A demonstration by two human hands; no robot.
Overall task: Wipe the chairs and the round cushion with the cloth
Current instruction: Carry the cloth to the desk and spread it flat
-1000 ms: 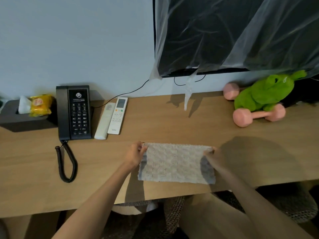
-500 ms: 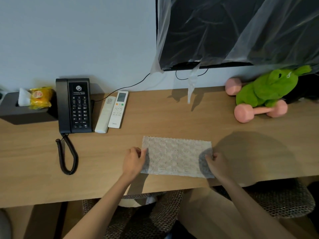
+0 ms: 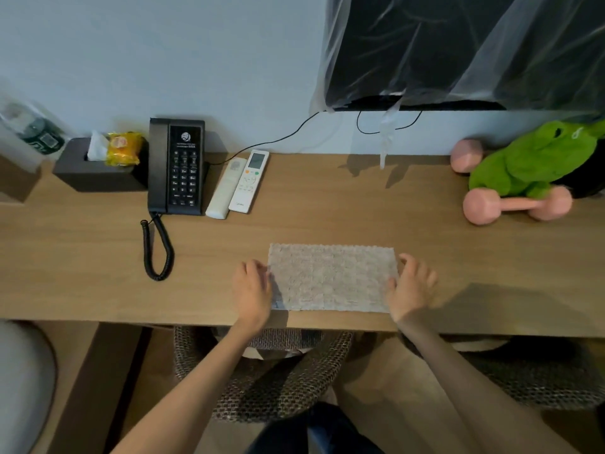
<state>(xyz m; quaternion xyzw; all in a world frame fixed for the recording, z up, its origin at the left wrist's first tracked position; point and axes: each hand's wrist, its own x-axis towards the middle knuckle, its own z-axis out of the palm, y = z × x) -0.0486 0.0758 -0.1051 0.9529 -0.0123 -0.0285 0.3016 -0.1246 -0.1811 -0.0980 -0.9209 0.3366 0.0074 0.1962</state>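
**Cloth flat on the counter, a hand at each end**

The pale nubbly cloth (image 3: 332,277) lies spread flat on the wooden counter (image 3: 343,211), close to its front edge. My left hand (image 3: 252,290) sits against the cloth's left end with its fingers bent down. I cannot tell whether they pinch the edge. My right hand (image 3: 413,286) rests at the right end with fingers spread and loose, holding nothing.

The cloth looks light, soft and limp, so I expect it to sag and fold once lifted. I would bunch it from the middle or take a corner.

There is bare wood all round it. The coiled black cord (image 3: 157,253), white remote controls (image 3: 239,185) and pink dumbbell (image 3: 517,204) lie well apart from it.

Below the front edge waits the woven grey-brown chair (image 3: 262,385), with a second woven chair (image 3: 540,381) on the right. At the far left is a pale rounded shape (image 3: 23,381), probably the cushion.
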